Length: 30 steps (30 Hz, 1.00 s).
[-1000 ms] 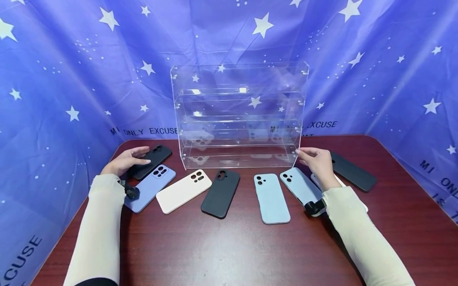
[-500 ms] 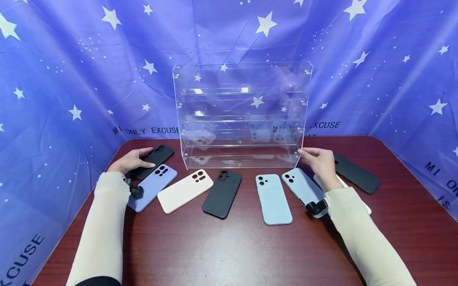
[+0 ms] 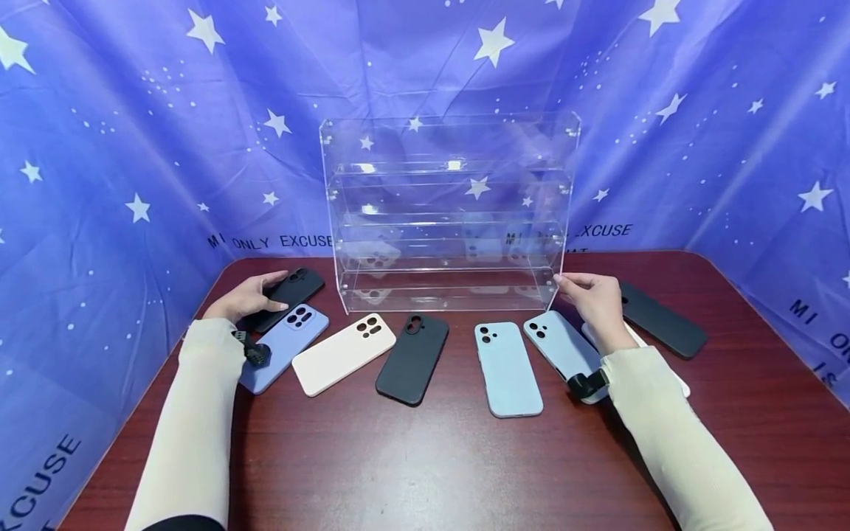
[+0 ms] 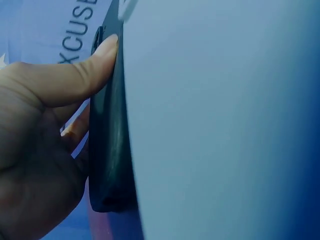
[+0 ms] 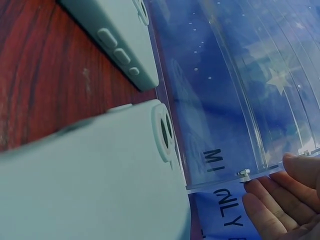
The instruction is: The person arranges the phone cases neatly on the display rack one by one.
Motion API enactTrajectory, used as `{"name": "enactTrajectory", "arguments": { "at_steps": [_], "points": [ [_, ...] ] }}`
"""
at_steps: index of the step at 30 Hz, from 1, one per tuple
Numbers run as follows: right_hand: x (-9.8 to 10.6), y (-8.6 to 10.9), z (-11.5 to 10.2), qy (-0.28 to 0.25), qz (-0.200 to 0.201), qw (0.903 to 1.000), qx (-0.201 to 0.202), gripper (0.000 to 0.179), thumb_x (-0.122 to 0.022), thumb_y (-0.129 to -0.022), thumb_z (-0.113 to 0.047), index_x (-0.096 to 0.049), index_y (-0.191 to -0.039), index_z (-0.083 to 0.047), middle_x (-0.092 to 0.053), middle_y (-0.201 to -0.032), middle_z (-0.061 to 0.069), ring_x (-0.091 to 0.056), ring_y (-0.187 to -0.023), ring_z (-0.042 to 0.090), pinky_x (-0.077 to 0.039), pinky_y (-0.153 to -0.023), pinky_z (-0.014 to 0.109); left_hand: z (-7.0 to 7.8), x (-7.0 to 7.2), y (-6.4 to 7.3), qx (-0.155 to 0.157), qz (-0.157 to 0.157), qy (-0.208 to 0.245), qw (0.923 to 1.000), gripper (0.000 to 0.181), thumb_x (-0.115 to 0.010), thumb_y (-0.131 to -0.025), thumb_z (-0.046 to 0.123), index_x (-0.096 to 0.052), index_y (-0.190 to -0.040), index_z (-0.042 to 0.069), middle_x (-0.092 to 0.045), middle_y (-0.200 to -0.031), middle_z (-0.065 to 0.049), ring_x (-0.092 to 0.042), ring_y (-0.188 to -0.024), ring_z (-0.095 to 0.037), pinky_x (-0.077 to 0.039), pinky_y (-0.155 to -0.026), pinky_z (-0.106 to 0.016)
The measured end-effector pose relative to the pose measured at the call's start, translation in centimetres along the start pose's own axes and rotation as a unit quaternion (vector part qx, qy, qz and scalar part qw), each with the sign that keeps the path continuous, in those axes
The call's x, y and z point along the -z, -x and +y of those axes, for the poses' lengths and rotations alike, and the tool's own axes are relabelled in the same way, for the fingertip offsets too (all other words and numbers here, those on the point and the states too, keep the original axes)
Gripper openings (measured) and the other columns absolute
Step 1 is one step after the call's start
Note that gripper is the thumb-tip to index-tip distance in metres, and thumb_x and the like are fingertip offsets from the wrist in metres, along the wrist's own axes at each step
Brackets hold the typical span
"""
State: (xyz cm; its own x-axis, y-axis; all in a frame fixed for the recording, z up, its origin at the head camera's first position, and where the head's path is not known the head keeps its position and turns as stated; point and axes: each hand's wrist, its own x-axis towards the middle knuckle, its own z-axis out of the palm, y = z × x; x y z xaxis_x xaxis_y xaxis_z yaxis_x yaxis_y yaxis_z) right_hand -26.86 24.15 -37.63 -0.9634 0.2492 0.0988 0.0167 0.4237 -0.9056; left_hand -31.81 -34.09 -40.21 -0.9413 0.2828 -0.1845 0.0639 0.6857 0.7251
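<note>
At the table's far left, my left hand (image 3: 244,298) holds a black phone case (image 3: 302,286) across its sides. In the left wrist view the thumb (image 4: 95,70) lies against that case (image 4: 109,150), the other fingers on its far side and partly hidden. A clear acrylic display rack (image 3: 451,280) with several tiers stands at the back centre. My right hand (image 3: 593,302) pinches the rack's lower right side panel, thumb on one side and fingers on the other, as the right wrist view shows.
Between the hands lie a lavender case (image 3: 275,358), a cream case (image 3: 339,361), a black case (image 3: 412,365) and a pale blue case (image 3: 508,376). Another light blue case (image 3: 561,343), a partly covered white case (image 3: 676,380) and a dark case (image 3: 667,324) lie around the right hand.
My left hand has shifted slightly right, closer over the black phone case. The right hand keeps its place on the rack. The head view has moved a little.
</note>
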Motion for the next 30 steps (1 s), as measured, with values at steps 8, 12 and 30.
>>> {"name": "enactTrajectory", "arguments": {
  "at_steps": [8,12,30],
  "points": [
    [-0.6,-0.4,0.3,-0.033,0.015,0.9994,-0.003,0.045,-0.069,-0.087,-0.03,-0.065,-0.113,0.006,-0.072,-0.094,0.006,-0.065,-0.07,-0.002,-0.051,-0.065,0.011,0.2,0.2,0.0,0.014,-0.01,0.014,0.9998,0.082,-0.066,-0.084,0.003,-0.015,-0.148,-0.003,-0.022,-0.149,-0.029,-0.036,-0.121,-0.038,-0.044,-0.077,-0.016],
    [-0.5,-0.4,0.1,-0.043,0.027,0.9986,-0.014,0.046,-0.07,-0.085,-0.031,-0.065,-0.112,0.006,-0.069,-0.085,-0.006,-0.065,-0.069,-0.003,-0.052,-0.066,0.013,0.5,0.4,-0.3,0.019,-0.017,0.019,0.9995,0.076,-0.064,-0.088,0.01,-0.019,-0.147,-0.003,-0.023,-0.15,-0.027,-0.034,-0.126,-0.036,-0.041,-0.083,-0.019],
    [-1.1,-3.4,4.7,-0.058,0.042,0.9974,0.005,0.053,-0.073,-0.077,-0.047,-0.07,-0.111,-0.007,-0.072,-0.093,-0.003,-0.066,-0.076,-0.002,-0.051,-0.069,0.012,2.1,-0.7,-2.4,0.016,0.008,-0.021,0.9996,0.083,-0.071,-0.085,0.018,-0.02,-0.145,-0.009,-0.026,-0.147,-0.031,-0.023,-0.136,-0.042,-0.023,-0.11,-0.053]
  ]
}}
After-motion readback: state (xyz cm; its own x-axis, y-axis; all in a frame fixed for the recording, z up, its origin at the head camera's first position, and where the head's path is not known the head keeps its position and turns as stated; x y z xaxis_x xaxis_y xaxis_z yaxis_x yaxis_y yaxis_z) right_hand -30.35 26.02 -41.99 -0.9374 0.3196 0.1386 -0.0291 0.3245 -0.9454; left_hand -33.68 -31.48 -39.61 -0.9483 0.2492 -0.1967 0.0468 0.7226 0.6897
